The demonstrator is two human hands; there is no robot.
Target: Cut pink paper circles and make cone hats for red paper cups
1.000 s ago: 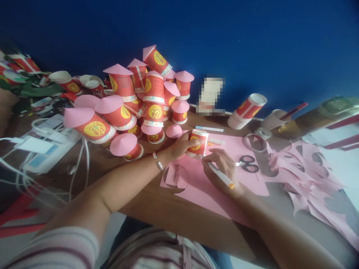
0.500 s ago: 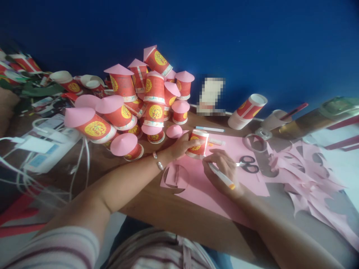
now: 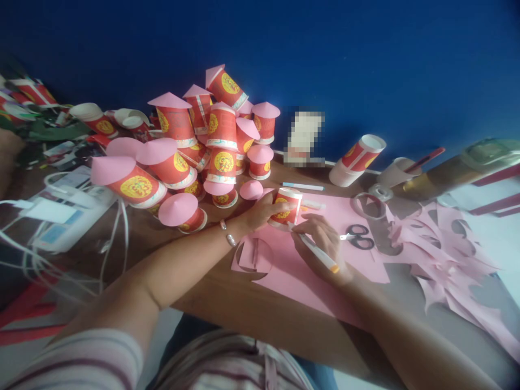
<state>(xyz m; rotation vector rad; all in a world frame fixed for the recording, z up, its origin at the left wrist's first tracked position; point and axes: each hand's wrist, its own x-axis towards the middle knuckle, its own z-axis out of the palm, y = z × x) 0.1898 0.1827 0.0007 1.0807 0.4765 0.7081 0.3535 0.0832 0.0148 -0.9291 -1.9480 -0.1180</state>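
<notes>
My left hand is closed around a red paper cup with a yellow emblem and a white strip, its white rim facing down. In my right hand is a white marker with an orange end, its tip close to the cup's lower rim; whether it touches I cannot tell. Beneath both hands lies a large pink paper sheet. Black-handled scissors rest on it, right of my right hand. Another marker with a pale blue cap lies behind the cup.
Left of the cup stands a pile of red cups with pink paper cones. Pink paper scraps and a tape roll lie to the right. Stacked cups stand by the wall. White cables trail at far left.
The marker tip has shifted slightly left and down along the cup's lower rim, with my right hand. My left hand still holds the cup in nearly the same place.
</notes>
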